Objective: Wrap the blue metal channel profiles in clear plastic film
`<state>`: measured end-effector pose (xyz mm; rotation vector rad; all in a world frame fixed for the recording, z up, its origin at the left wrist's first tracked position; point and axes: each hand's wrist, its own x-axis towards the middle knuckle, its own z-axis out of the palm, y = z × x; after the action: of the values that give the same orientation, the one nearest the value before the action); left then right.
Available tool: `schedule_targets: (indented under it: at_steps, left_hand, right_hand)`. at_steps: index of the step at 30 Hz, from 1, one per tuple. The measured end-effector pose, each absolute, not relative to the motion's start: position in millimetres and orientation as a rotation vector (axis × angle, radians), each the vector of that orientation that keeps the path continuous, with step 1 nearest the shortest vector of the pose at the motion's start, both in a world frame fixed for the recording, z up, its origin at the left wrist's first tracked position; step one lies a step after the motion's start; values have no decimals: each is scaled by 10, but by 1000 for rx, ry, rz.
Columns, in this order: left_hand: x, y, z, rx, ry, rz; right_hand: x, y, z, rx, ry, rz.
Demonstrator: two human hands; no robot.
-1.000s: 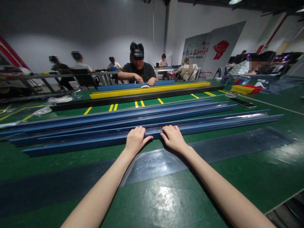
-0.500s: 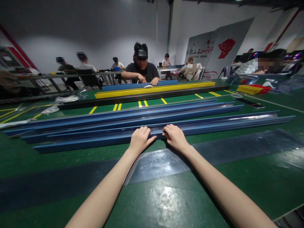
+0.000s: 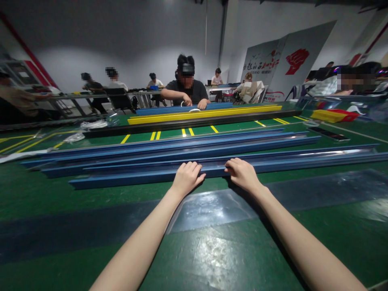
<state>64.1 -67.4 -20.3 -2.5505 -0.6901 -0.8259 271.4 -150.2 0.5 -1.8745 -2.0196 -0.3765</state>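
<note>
A long blue channel strip [image 3: 127,177] with a U-shaped profile lies across the table in front of me. My left hand [image 3: 187,178] rests on its near wall, fingers bent over the top edge and thumb on the near side. Farther right, my right hand [image 3: 242,174] grips the same wall with curled fingers. Its fingertips are partly hidden by the hand and the strip. A gap separates the two hands. Just behind lie more blue channel strips [image 3: 212,148], roughly parallel to the held one.
Clear plastic film [image 3: 212,208] covers part of the green table [image 3: 194,254] near me. Beyond are a black strip [image 3: 194,123], a yellow strip [image 3: 212,114], a phone [image 3: 329,133] and a red and yellow tray [image 3: 333,115]. A co-worker [image 3: 186,87] works across the table.
The front blue strip has slid to the right along the table. My right hand has moved right with it, widening the gap between my hands. The view has shifted slightly.
</note>
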Motion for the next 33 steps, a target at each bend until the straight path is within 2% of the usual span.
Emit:
schedule_targets:
  at_steps: [12, 24, 33]
  left_hand:
    - [642, -668, -223, -2548, -818, -802]
    - [651, -680, -218, -2510, -826, -781]
    - [653, -674, -224, -2487, -817, -778]
  right_hand:
    - [3052, -1602, -4, -1958, -1934, -391]
    - [2928, -1564, -83, -1920, -1999, -430]
    - [2687, -1449, -111, -1767, -2017, -330]
